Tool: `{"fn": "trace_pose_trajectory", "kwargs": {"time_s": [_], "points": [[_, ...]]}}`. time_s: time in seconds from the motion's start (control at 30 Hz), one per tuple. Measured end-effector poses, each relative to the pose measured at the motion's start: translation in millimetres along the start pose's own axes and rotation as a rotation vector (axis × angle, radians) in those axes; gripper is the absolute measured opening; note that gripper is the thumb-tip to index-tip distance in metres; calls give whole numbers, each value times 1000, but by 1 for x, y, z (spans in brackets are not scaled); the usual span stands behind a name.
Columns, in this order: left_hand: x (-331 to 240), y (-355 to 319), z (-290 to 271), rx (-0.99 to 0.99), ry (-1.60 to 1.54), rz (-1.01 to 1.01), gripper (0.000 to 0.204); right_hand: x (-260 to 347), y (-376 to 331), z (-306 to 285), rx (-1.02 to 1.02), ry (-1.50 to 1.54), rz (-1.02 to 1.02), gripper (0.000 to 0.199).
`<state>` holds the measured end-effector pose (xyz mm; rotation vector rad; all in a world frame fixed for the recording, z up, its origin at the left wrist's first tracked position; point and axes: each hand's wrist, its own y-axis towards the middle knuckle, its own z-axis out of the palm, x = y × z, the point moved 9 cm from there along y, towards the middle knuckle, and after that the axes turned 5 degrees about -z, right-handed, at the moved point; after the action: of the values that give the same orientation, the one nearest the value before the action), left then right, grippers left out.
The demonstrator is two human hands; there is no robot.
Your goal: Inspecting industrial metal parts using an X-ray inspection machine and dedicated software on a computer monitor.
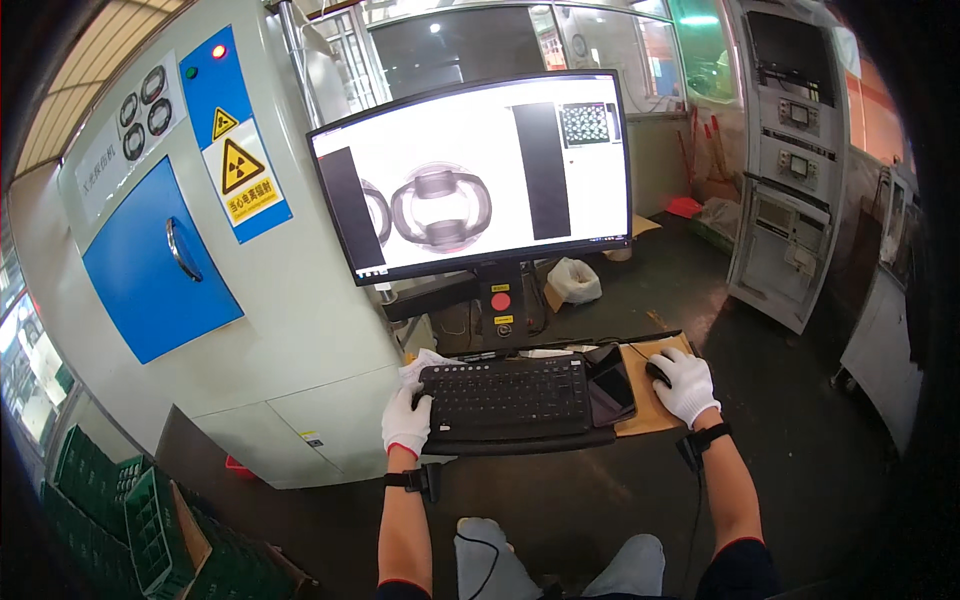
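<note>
- The left hand in a white glove rests on the left edge of the black keyboard, fingers loosely bent, holding nothing.
- The right hand covers a black mouse on the brown pad at the tray's right end, fingers curved over it.
- A phone lies between keyboard and mouse.

Below one monitor sat one keyboard, one mouse, one phone and two gloved hands.

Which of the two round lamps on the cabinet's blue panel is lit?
The red lamp, on the right of the pair, glows brightly; the green lamp to its left looks dark.
</note>
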<state>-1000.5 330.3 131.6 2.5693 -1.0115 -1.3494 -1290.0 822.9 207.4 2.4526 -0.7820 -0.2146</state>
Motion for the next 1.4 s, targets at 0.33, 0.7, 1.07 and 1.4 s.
{"fn": "trace_pose_trajectory", "kwargs": {"time_s": [0.33,0.7,1.07,1.4], "points": [[-4,-3,-5,-22,6,11,38,3,1,0,-54,8,-29,43],[-7,-4,-6,-29,0,1,37,-1,0,8,-11,-16,-6,43],[-12,-3,-5,7,23,-7,38,-1,0,6,-28,2,-23,41],[-15,-4,-9,-31,53,-25,45,-3,-1,8,-27,-15,-13,44]]}}
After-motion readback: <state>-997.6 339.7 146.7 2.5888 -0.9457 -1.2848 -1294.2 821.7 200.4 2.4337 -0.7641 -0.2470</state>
